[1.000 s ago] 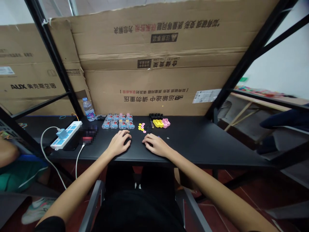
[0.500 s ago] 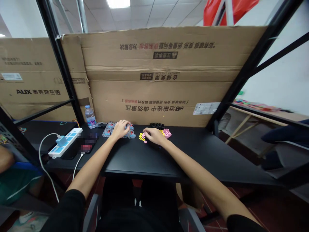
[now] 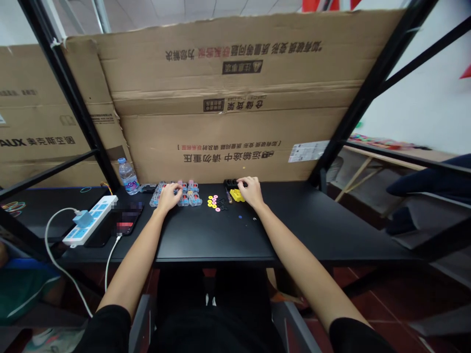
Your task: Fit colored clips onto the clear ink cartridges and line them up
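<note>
While the left hand (image 3: 169,197) curls over clear plastic cases (image 3: 195,198) on the black bench (image 3: 221,240), the right hand (image 3: 251,191) sits on a black block (image 3: 231,183) beside a yellow piece (image 3: 237,195), yellow and pink washers (image 3: 212,202) lying between them, and whether either grip is clenched on anything cannot be told.

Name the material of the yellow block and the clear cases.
The yellow block looks like matte plastic, given its flat, even colour. The clear cases look like glossy transparent plastic: they shine and show their contents. Too small for certainty.
</note>
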`<act>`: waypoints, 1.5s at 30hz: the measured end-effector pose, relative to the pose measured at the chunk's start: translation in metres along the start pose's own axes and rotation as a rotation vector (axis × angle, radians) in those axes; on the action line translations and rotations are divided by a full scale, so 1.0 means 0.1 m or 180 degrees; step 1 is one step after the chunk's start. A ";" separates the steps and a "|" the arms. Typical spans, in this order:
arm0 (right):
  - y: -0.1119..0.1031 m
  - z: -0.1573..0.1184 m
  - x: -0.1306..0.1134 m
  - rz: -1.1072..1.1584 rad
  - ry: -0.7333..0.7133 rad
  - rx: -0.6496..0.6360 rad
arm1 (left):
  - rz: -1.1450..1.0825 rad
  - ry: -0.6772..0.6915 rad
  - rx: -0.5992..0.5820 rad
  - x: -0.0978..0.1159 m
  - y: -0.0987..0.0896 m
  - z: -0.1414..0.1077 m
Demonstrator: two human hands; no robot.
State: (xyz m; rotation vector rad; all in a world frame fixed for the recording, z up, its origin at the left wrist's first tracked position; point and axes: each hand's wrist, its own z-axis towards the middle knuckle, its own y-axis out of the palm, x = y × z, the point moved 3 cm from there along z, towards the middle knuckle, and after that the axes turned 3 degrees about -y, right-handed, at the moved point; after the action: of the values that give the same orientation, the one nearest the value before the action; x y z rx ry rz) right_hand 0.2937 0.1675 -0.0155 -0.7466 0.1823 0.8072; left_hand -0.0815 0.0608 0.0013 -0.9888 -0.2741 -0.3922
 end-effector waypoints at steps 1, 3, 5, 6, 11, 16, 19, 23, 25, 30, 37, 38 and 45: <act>-0.03 0.00 0.04 -0.0016 0.0054 0.0033 | 0.0019 -0.0018 -0.0032 0.00 0.00 0.00; -0.08 0.01 0.12 -0.0035 0.0143 0.0084 | 0.0065 -0.0080 -0.0081 -0.02 0.00 0.01; -0.13 0.01 0.19 -0.0031 0.0211 0.0126 | 0.0104 -0.0155 -0.0131 -0.05 0.01 0.01; -0.15 0.00 0.22 -0.0020 0.0240 0.0143 | 0.0118 -0.0184 -0.0163 -0.07 0.02 0.02; -0.16 0.00 0.27 0.0054 0.0348 0.0172 | 0.0164 -0.0224 -0.0294 -0.12 0.09 0.02; -0.08 -0.01 0.22 0.0139 0.0362 0.0099 | 0.0227 -0.0229 -0.0344 -0.10 0.10 0.01; -0.05 -0.02 0.21 0.0166 0.0390 0.0069 | 0.0264 -0.0235 -0.0385 -0.09 0.09 0.00; -0.03 -0.03 0.20 0.0189 0.0402 0.0032 | 0.0299 -0.0255 -0.0392 -0.09 0.07 -0.01; -0.03 -0.04 0.19 0.0199 0.0400 0.0007 | 0.0308 -0.0262 -0.0386 -0.09 0.07 -0.01; -0.04 -0.04 0.16 0.0204 0.0397 -0.0042 | 0.0330 -0.0244 -0.0294 -0.07 0.04 -0.01; 0.00 -0.06 0.12 0.0137 0.0366 -0.0149 | 0.0267 0.0164 -0.0304 0.16 0.12 0.01; 0.00 -0.07 0.11 0.0124 0.0352 -0.0166 | 0.0261 0.0217 -0.0340 0.20 0.15 0.00; 0.00 -0.07 -0.01 0.0096 0.0251 -0.0231 | 0.0257 0.0361 -0.0598 0.36 0.16 -0.08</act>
State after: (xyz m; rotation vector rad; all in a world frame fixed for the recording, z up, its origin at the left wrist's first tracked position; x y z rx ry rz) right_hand 0.2937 0.1621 -0.0206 -0.8464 0.2367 0.8171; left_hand -0.0423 0.0549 -0.0005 -1.1536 -0.0955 -0.4040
